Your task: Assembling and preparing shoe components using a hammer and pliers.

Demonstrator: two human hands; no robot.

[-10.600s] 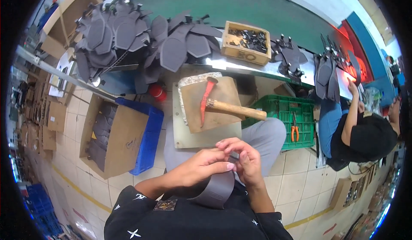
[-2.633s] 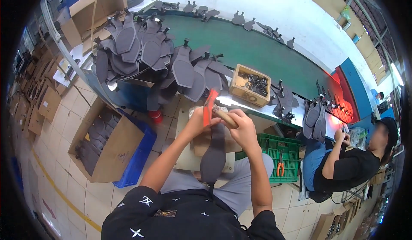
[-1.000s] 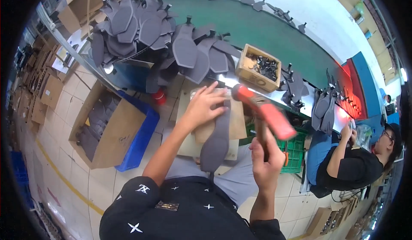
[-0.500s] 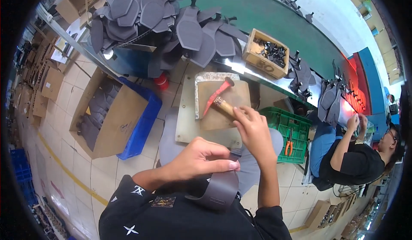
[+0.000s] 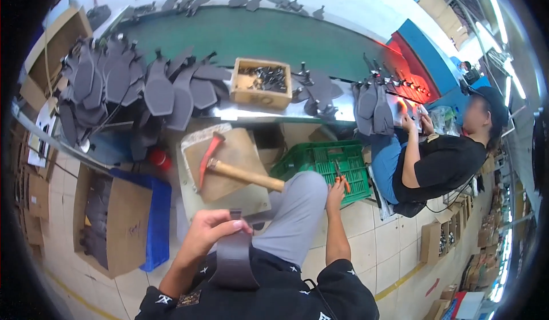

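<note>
My left hand (image 5: pixel 209 232) is closed on a dark brown strap piece (image 5: pixel 233 263), pinching its narrow upper end between thumb and fingers. The wide curved part hangs down against my shirt. My right hand (image 5: pixel 335 199) reaches past my knee to the green crate, its fingers at the orange handles of the pliers (image 5: pixel 341 178). A hammer (image 5: pixel 243 174) with a red head and wooden handle lies across the tan board (image 5: pixel 231 148) in front of me, its handle end by my knee.
Grey sole-shaped pieces (image 5: pixel 160 91) are piled along the bench (image 5: pixel 229 40). A wooden box (image 5: pixel 260 100) of small dark parts stands at its edge. The green plastic crate (image 5: pixel 357 165) sits right; a carton (image 5: pixel 128 234) and blue bin (image 5: pixel 157 223) stand left. A co-worker (image 5: pixel 446 154) sits at right.
My right hand has left the hammer handle and moved right to the pliers. The hammer now lies on the board. The view has turned right; my left hand still holds the strap piece.
</note>
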